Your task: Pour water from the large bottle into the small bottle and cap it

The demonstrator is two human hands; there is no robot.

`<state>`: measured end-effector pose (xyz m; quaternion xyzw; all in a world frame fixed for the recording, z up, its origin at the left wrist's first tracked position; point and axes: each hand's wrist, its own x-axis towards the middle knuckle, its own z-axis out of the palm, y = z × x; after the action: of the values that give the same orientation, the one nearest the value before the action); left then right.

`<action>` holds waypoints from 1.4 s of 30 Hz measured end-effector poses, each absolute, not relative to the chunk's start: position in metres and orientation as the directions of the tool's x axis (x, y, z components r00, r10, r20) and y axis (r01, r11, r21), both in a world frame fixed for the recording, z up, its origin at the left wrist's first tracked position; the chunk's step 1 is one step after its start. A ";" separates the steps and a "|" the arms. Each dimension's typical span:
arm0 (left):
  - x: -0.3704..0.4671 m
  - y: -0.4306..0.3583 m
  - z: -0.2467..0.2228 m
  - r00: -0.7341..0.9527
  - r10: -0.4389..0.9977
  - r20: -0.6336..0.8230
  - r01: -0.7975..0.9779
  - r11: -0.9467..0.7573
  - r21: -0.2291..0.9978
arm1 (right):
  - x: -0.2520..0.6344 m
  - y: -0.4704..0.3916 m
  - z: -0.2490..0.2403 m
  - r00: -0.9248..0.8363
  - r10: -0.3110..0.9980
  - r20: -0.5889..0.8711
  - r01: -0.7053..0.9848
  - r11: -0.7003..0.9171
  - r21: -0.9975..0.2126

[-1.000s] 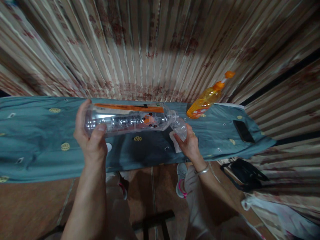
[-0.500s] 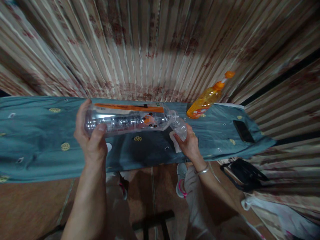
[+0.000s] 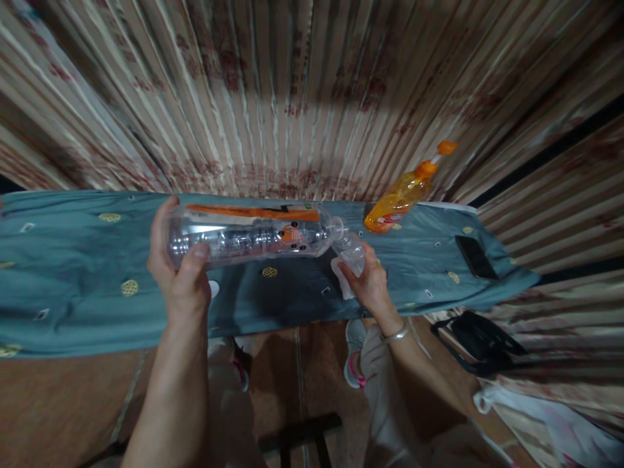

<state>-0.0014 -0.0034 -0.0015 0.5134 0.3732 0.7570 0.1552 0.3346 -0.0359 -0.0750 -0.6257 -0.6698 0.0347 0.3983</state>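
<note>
Nothing much has shifted since a second ago: both hands sit where they were, and only the view has dipped a touch, so everything rides slightly lower in frame. I've got the bottle (image 3: 253,235) lying on its side in the air above the cloth (image 3: 73,286), base to my left, neck to my right. My left hand (image 3: 182,276) is wrapped round the base end, thumb across the front, fingers curled behind, closed firm on the plastic. My right hand (image 3: 368,283) is closed too, pinching a small clear cup (image 3: 351,250) and what looks like a white scrap (image 3: 341,276) beneath it, right under the bottle's mouth. Neck and cup are touching, or near enough that I can't split them.

By my reading this is the pouring step, bottle tipped flat into the cup. It's clear plastic and I can't see any liquid moving, so how much is left is beyond me. Next it probably wants the base lifted a little higher with the left, while the right keeps the cup steady and level under the neck.

Off to the right, an orange bottle (image 3: 404,192) stands on the cloth near the curtain (image 3: 292,97), and a phone (image 3: 476,257) lies flat near the far end, both well apart from my hands.
</note>
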 end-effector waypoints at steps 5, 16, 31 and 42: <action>-0.002 -0.004 -0.003 -0.453 0.647 0.613 0.108 -0.643 0.758 | 0.333 -0.036 -0.076 0.110 0.864 0.491 0.807 0.211 -0.552; 0.001 -0.006 -0.001 -0.488 0.640 0.593 0.104 -0.632 0.768 | 0.333 -0.036 -0.076 0.115 0.865 0.488 0.815 0.199 -0.544; 0.002 -0.006 -0.002 -0.473 0.623 0.623 0.120 -0.655 0.746 | 0.332 -0.036 -0.077 0.120 0.865 0.487 0.810 0.198 -0.552; 0.000 -0.007 -0.002 -0.475 0.620 0.624 0.163 -0.635 0.755 | 0.333 -0.036 -0.076 0.111 0.857 0.504 0.806 0.219 -0.550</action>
<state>-0.0003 -0.0065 -0.0022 0.4898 0.4001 0.7599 0.1504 0.3331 -0.0361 -0.0759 -0.6242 -0.6660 0.0310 0.4072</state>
